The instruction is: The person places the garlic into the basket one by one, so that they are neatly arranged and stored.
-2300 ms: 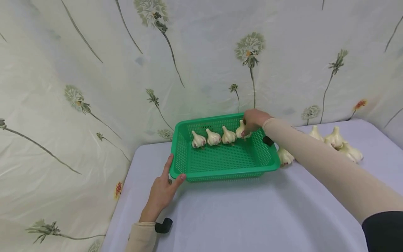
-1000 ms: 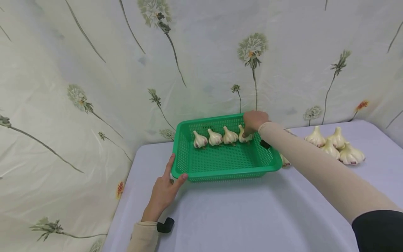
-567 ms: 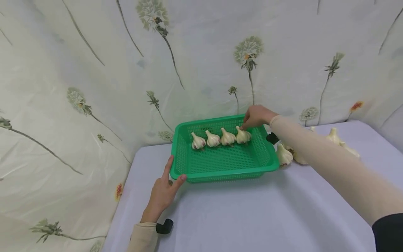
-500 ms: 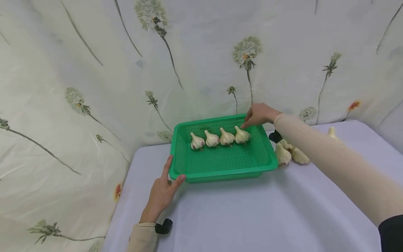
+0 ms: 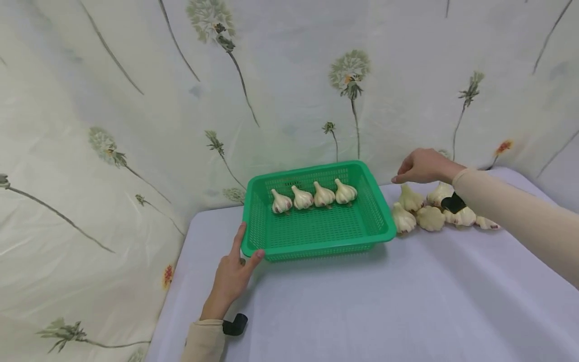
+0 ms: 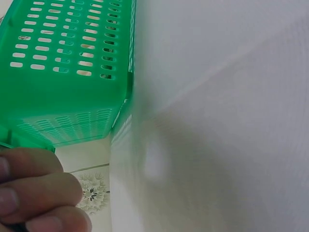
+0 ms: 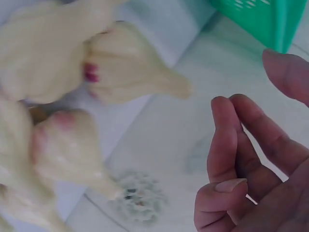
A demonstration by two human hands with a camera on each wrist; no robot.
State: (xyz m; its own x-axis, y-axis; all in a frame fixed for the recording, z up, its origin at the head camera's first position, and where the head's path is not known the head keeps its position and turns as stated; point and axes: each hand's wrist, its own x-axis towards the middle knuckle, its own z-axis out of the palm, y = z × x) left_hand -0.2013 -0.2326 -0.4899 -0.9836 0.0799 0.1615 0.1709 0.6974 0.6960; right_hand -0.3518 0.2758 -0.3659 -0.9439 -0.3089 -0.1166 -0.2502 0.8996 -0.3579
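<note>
A green plastic basket (image 5: pixel 316 246) stands on the table with several garlic bulbs in a row along its back side; the rightmost garlic bulb (image 5: pixel 346 192) sits near the right wall. My left hand (image 5: pixel 231 281) grips the basket's near left corner, thumb and index finger along the rim. In the left wrist view its other fingers (image 6: pixel 38 191) are curled by that corner. Right of the basket, my right hand (image 5: pixel 425 166) hovers above several loose garlic bulbs (image 5: pixel 430 218). It holds nothing; the right wrist view shows its thumb (image 7: pixel 287 72) apart from the bent fingers.
A pale cloth covers the table (image 5: pixel 325 306). Behind it hangs a sheet (image 5: pixel 289 90) printed with dandelions. The loose garlic pile lies close to the basket's right wall, partly covered by the right forearm (image 5: pixel 511 216).
My right hand has let go of the rightmost garlic bulb in the basket and moved right, out over the loose bulbs. My left hand and the basket have stayed in place.
</note>
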